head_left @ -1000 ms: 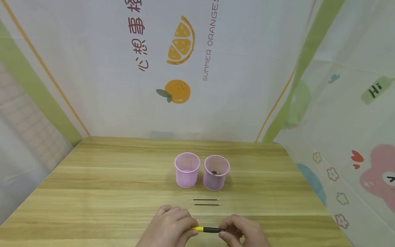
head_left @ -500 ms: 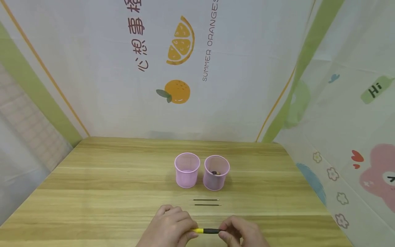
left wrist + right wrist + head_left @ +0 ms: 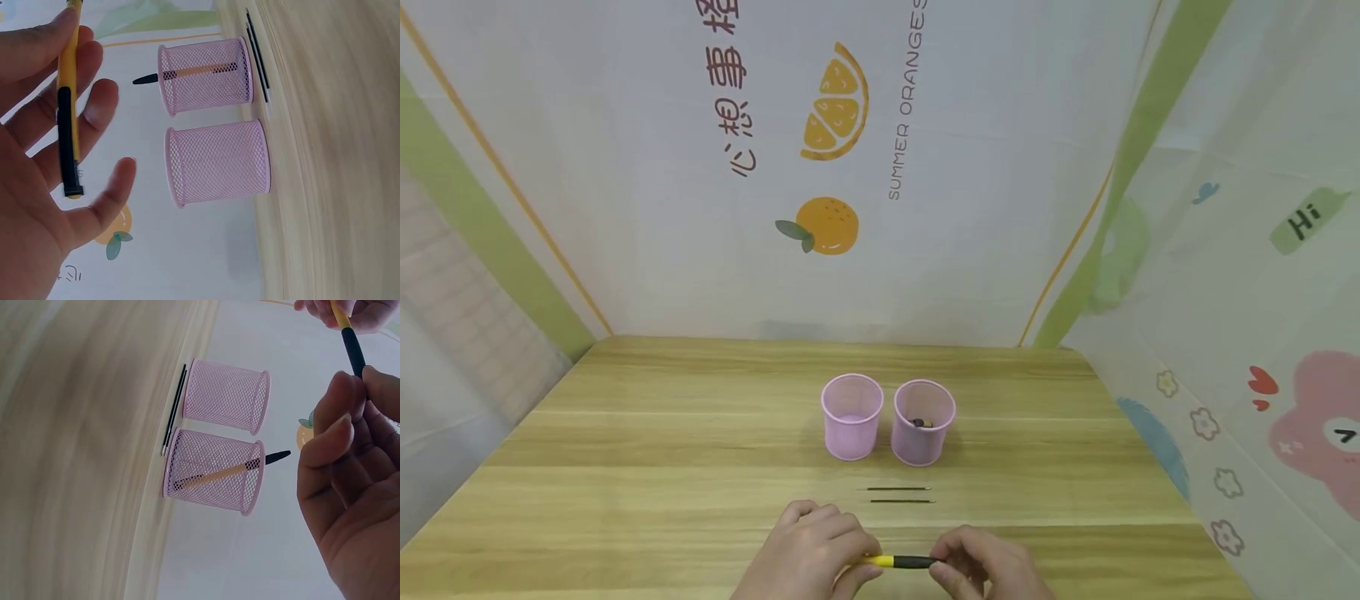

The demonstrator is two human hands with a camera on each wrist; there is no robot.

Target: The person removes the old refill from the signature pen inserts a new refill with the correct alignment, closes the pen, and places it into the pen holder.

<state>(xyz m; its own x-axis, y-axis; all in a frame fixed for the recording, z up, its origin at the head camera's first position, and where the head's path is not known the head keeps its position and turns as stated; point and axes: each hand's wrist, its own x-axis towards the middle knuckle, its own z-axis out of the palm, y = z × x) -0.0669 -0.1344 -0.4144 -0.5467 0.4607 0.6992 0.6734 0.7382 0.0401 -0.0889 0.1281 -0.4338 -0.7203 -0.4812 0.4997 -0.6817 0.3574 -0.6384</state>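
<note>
A yellow pen with a black grip section [image 3: 913, 562] lies level between both hands near the table's front. My left hand [image 3: 820, 550] pinches its yellow barrel, and its black clip end [image 3: 69, 144] points across the palm in the left wrist view. At the other end, my right hand [image 3: 992, 567] pinches the tip of the black grip [image 3: 352, 350] between thumb and forefinger; the tip itself is hidden by the fingers. Beyond the hands, two thin black pen refills [image 3: 898, 489] lie parallel on the table.
Two pink mesh pen cups [image 3: 852, 437] stand side by side behind the refills. Leaning inside the right cup [image 3: 215, 503] is another yellow-and-black pen [image 3: 222, 474]. The wooden table [image 3: 662, 483] ends at a printed cloth [image 3: 700, 275] at the back.
Both hands keep their grip on the pen and have hardly moved. The head view has shifted slightly; the cups and refills stay in place.
</note>
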